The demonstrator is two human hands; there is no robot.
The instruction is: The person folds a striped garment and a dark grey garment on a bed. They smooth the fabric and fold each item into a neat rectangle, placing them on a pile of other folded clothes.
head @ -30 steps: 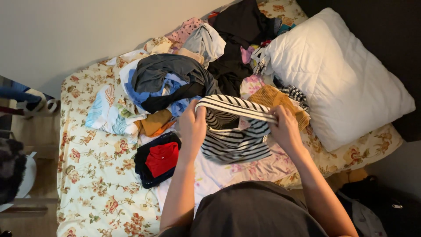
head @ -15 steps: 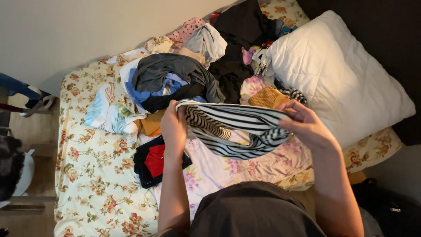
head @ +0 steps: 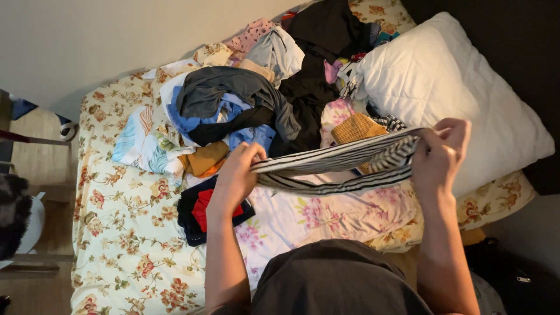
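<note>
I hold a black-and-white striped garment (head: 338, 163) stretched flat between both hands, above the bed. My left hand (head: 238, 175) pinches its left end and my right hand (head: 438, 154) grips its right end, near the pillow. Beneath it lie a pale floral sheet (head: 326, 219) and a folded dark garment with a red patch (head: 204, 210). Behind it sits a mustard knit piece (head: 356, 128).
A heap of mixed clothes (head: 245, 105) in grey, blue, black and pink covers the far half of the flowered bed (head: 122, 233). A large white pillow (head: 461, 87) lies at the right. Wooden floor and furniture (head: 29, 169) show at the left; a dark bag (head: 513, 274) sits lower right.
The striped garment has been lifted off the bed and pulled out wide; my hands have moved apart, the right one toward the pillow.
</note>
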